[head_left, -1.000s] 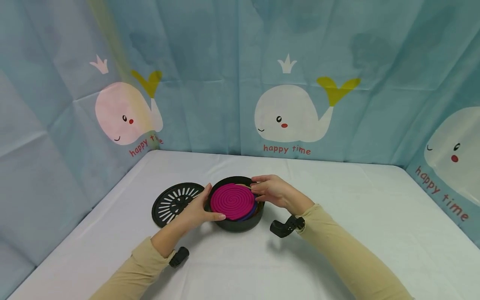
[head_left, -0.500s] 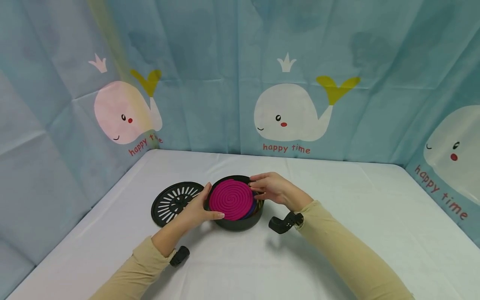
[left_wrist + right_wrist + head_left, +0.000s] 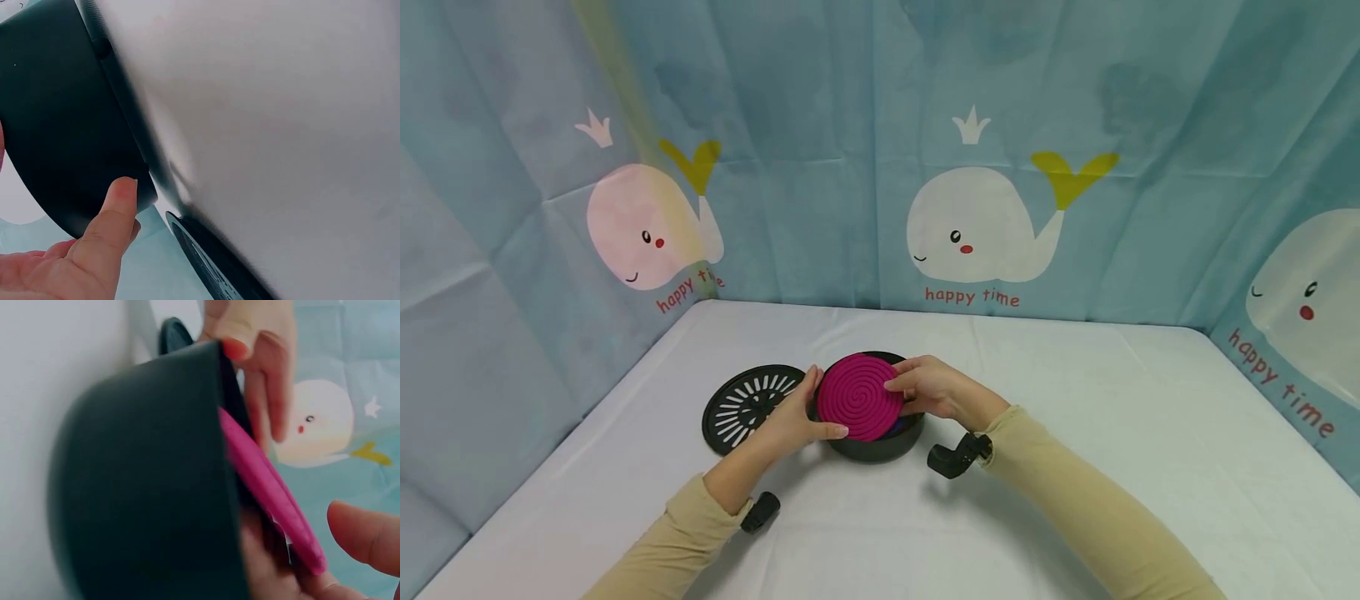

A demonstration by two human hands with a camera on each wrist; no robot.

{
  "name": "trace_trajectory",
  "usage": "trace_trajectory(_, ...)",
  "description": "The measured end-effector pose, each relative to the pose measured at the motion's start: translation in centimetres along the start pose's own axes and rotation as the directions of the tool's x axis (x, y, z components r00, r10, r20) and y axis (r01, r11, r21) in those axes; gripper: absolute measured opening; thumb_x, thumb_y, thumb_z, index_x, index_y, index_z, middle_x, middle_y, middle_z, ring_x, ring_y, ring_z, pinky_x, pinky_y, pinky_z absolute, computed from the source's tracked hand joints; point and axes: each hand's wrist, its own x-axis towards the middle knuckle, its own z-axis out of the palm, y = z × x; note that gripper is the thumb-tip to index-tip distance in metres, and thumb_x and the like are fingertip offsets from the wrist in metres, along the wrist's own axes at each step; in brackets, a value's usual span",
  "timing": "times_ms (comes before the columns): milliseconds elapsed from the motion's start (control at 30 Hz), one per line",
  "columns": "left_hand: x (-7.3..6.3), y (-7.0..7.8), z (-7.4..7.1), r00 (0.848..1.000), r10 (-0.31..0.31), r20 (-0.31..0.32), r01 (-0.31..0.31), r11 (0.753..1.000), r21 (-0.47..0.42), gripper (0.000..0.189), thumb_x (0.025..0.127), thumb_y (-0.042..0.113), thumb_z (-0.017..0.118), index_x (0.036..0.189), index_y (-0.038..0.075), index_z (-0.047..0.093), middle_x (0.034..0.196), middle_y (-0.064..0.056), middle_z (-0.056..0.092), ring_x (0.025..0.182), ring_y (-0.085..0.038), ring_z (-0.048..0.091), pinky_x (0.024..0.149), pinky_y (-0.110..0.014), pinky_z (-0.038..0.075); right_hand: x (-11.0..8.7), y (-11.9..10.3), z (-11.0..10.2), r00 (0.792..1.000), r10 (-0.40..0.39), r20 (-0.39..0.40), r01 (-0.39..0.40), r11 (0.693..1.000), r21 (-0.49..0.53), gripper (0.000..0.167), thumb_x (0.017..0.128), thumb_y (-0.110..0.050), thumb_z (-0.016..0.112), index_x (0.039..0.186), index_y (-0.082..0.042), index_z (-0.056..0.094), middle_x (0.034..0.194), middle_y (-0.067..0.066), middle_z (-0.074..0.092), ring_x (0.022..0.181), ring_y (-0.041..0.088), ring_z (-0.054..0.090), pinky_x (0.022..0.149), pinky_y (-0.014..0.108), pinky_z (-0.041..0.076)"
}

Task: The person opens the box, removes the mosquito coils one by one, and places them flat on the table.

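Pink disc (image 3: 857,398) lies in the mouth of the black pan (image 3: 876,452), and it is tilted there, not flat. It is round, so it has no long axis; what matters, I judge, is its right edge, which stands above the pan's rim, while the opposite part goes down inside. The right hand (image 3: 936,387) is the nearer one to this raised edge — the disc lies directly to the left of it. The fingers of this hand are under the edge and seem to touch it; the thumb (image 3: 369,537) is above, and a gap shows between thumb and disc in the right wrist view. So the grip is spread around the edge, not yet pinching. The left hand (image 3: 792,425) holds the pan's left side — thumb on the near wall, fingers round the far side. Whether it also touches the disc, I cannot tell.
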Motion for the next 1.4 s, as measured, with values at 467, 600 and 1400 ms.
trace_trajectory(467,-0.4,0.3,0.1,1.000,-0.019,-0.001,0.019,1.000,0.002,0.116,0.077,0.012,0.084,0.153,-0.007,-0.002,0.159,-0.018,0.013,0.146,-0.035,0.012,0.115,-0.050,0.013,-1.1,1.4,-0.2,0.998,-0.056,0.028,0.054,0.997,0.059,0.054,0.096,0.008,0.045,0.148,0.006,0.028,0.132,0.024,0.049,0.081,0.016,0.062,0.068,0.032,0.057)
trace_trajectory(600,-0.4,0.2,0.0,1.000,-0.017,0.003,0.017,1.000,0.017,0.115,0.077,0.012,0.084,0.153,-0.007,-0.001,0.159,-0.018,0.013,0.146,-0.034,0.012,0.115,-0.050,0.013,-1.4,1.3,-0.7,0.998,-0.059,0.000,0.058,0.995,0.076,0.055,0.096,0.008,0.045,0.148,0.005,0.029,0.130,0.023,0.050,0.080,0.016,0.063,0.068,0.033,0.058)
trace_trajectory(1400,-0.3,0.6,-0.3,1.000,-0.005,0.029,0.003,0.998,0.067,0.114,0.079,0.012,0.082,0.152,-0.007,-0.004,0.159,-0.021,0.010,0.145,-0.036,0.012,0.115,-0.052,0.013,-4.6,-0.7,-5.2,0.992,-0.123,-0.019,0.125,0.976,0.179,0.057,0.099,0.006,0.041,0.151,0.008,0.018,0.114,0.013,0.057,0.086,0.016,0.067,0.076,0.035,0.057)
